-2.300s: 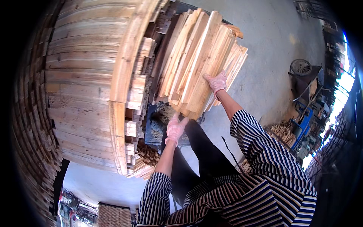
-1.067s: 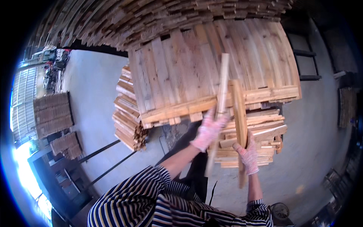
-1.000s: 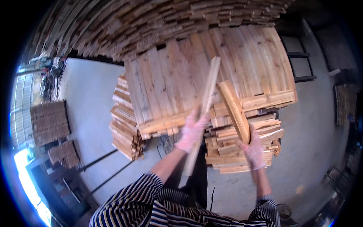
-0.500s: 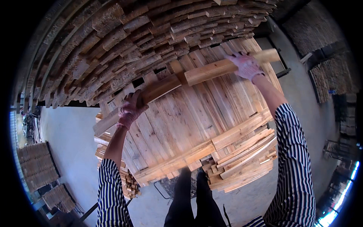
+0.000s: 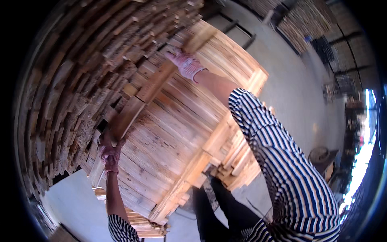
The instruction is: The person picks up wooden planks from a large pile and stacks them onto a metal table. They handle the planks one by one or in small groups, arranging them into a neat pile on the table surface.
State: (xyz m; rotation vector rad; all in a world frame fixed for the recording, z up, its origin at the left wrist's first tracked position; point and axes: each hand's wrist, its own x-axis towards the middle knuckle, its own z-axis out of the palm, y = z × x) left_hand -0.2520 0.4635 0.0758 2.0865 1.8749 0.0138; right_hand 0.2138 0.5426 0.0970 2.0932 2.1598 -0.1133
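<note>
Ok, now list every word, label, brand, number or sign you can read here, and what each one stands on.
None can be read.
Board at the left hand: no legible lettering.
Board under the right hand: no legible lettering.
Striped sleeve: stripes only, no readable text.
Far stack at upper right: too small and blurred to tell whether it bears print.

Boards (image 5: 158,82) are brownish, gloves (image 5: 188,66) pink, sleeves (image 5: 278,155) striped.

The left board (image 5: 128,116) and right board (image 5: 158,82), apart before, now seem to meet end to end.
</note>
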